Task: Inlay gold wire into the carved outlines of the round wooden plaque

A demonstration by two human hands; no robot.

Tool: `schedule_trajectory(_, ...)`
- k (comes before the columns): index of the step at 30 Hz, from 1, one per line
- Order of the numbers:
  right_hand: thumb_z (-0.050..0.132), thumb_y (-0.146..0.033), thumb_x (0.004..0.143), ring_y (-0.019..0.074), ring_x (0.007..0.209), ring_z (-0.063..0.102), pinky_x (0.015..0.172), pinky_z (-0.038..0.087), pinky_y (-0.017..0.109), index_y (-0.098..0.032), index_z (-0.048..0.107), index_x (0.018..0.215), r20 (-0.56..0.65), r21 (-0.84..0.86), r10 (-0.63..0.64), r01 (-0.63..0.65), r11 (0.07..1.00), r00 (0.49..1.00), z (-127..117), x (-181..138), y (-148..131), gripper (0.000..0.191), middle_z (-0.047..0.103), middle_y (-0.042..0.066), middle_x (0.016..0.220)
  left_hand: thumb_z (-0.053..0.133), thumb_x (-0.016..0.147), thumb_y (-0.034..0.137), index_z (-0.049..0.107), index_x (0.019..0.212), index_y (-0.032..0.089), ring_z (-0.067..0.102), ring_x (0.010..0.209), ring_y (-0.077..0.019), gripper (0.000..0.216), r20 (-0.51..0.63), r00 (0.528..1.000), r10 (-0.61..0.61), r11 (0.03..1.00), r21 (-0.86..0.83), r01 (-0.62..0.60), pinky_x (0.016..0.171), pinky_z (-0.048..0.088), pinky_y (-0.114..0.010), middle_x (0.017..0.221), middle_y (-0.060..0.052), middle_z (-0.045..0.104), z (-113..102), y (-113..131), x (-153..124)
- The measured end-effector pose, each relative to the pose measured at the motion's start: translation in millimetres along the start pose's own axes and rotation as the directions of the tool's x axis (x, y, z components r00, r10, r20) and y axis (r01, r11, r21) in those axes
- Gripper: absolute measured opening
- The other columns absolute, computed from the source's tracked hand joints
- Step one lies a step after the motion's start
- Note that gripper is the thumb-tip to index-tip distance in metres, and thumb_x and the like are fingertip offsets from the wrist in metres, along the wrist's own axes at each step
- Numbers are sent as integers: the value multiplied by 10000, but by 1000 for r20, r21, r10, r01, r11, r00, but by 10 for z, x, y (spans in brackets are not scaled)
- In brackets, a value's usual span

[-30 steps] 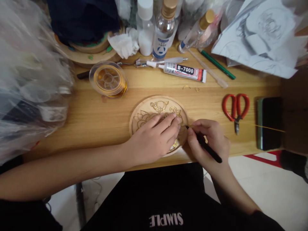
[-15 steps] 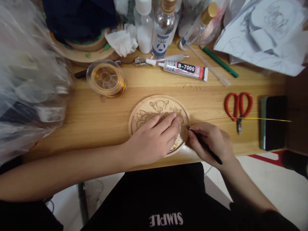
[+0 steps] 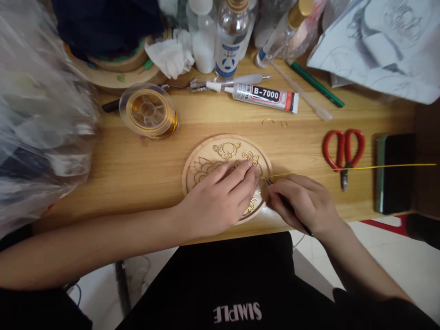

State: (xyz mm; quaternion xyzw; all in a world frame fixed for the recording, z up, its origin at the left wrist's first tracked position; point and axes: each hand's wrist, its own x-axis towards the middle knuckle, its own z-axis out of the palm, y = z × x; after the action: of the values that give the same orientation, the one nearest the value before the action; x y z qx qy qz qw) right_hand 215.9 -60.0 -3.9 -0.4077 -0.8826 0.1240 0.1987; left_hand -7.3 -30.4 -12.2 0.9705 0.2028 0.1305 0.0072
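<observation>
An oval-looking wooden plaque lies near the table's front edge, bearing a raised floral outline in gold wire. Across it rests my left hand, palm down, its fingers together and bent at the tips around the end of a long gold wire; its thumb is hidden. My right hand, at the plaque's right rim, grips black tweezers. The tweezer tips sit close to the left fingertips, where the wire meets the plaque. From there the wire runs far right, above the right hand.
Red-handled cutters and a dark phone-like block lie right, under the wire. Behind are a wire spool, a B-7000 glue tube, a green pencil, bottles and paper drawings. A plastic bag stands left.
The right hand has turned the tweezers slightly, and less of their shaft shows. The gold wire's free end has shifted right and up a little. My left hand stays in place.
</observation>
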Motion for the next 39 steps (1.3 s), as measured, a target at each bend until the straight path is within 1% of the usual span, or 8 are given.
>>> schedule_trajectory(5, 555, -137, 863, 152, 599, 572, 552, 482, 304, -271, 537, 1000, 38, -19, -29, 29, 999, 999, -18, -9, 32, 193, 657, -19, 710, 472, 955, 211, 619, 1172, 53, 568, 1208, -295, 306, -6, 1000, 1, 1000, 15, -1, 976, 474, -410, 1255, -135, 634, -2, -5, 6)
schedule_trajectory(9, 558, -137, 859, 151, 598, 575, 543, 478, 297, -269, 514, 1002, 28, -34, -47, 48, 998, 998, -22, 7, 34, 199, 655, -22, 706, 466, 958, 210, 618, 1176, 55, 565, 1213, -292, 307, -4, 1000, -1, 1000, 17, 1, 982, 470, -405, 1264, -138, 629, 0, -4, 2)
schedule_trajectory(15, 600, -178, 839, 128, 558, 604, 486, 460, 261, -269, 520, 940, -54, 46, 134, -132, 990, 989, 28, -12, -16, 157, 678, -26, 712, 457, 961, 221, 613, 1183, 49, 562, 1220, -304, 321, 2, 1000, 2, 1000, 0, -2, 992, 466, -413, 1283, -149, 616, -7, 0, -1)
schedule_trajectory(19, 663, -191, 809, 140, 587, 653, 492, 499, 266, -268, 547, 992, -93, 75, 178, -171, 982, 980, -22, -55, -50, 230, 710, -22, 754, 474, 956, 218, 613, 1184, 49, 558, 1224, -311, 316, 5, 1000, 4, 1000, 4, -4, 994, 465, -416, 1279, -144, 619, -5, 3, -3)
schedule_trajectory(24, 691, -236, 819, 148, 664, 703, 564, 571, 270, -274, 623, 997, -8, 221, 253, -244, 944, 968, -179, -11, -36, 194, 743, -16, 844, 506, 946, 215, 591, 1218, 36, 544, 1236, -308, 337, 1, 1000, -7, 1000, 0, 7, 1002, 451, -419, 1288, -154, 610, 11, 14, -12)
schedule_trajectory(29, 693, -210, 821, 165, 746, 728, 640, 610, 295, -291, 671, 1015, 19, 311, 224, -219, 925, 974, -209, 39, 46, 211, 755, -27, 875, 504, 947, 210, 578, 1239, 25, 542, 1235, -300, 353, -3, 1000, -13, 1000, 0, 13, 999, 447, -419, 1293, -155, 606, 19, 16, -14)
schedule_trajectory(32, 697, -211, 821, 161, 737, 727, 631, 610, 294, -305, 676, 1022, 12, 307, 216, -209, 928, 976, -180, 32, 71, 223, 756, -37, 867, 500, 947, 210, 585, 1232, 28, 544, 1231, -301, 349, -7, 1000, -13, 1000, 7, 13, 997, 450, -419, 1290, -150, 610, 21, 8, -12)
schedule_trajectory(39, 718, -223, 805, 150, 701, 720, 601, 600, 280, -274, 691, 953, -21, 337, 278, -255, 906, 960, -117, 34, 49, 158, 755, -34, 826, 501, 944, 226, 590, 1225, 26, 549, 1221, -299, 357, -7, 1000, -15, 1000, 11, 15, 1006, 447, -418, 1286, -156, 611, 13, 6, -13)
